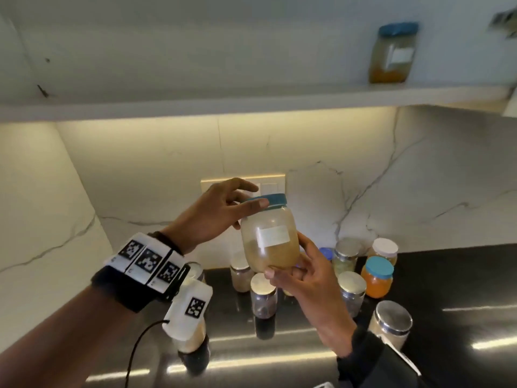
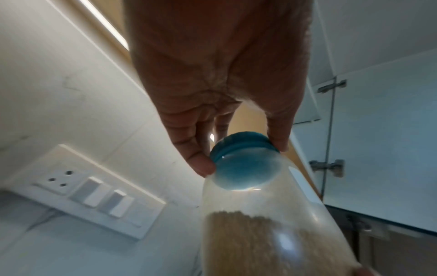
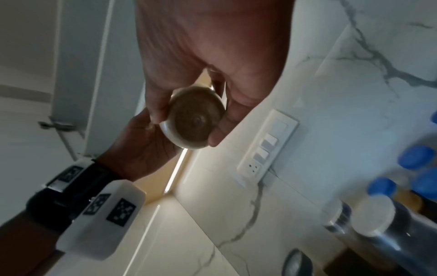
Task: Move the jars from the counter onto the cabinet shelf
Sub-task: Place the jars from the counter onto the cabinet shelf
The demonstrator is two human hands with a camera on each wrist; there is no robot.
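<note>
Our left hand (image 1: pixel 215 211) pinches the jar's blue lid (image 1: pixel 270 200); our right hand (image 1: pixel 305 273) cups the jar (image 1: pixel 270 242) above the tabletop (image 1: pixel 447 289). A loose lid could drop it before the shelf (image 1: pixel 251 103).

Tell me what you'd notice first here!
First, the blue-lidded jar held up in mid-air: the left hand grips its lid, the right hand pinches its base. Below, more jars crowd the dark counter, one bright orange jar among them. One jar stands on the shelf.
</note>
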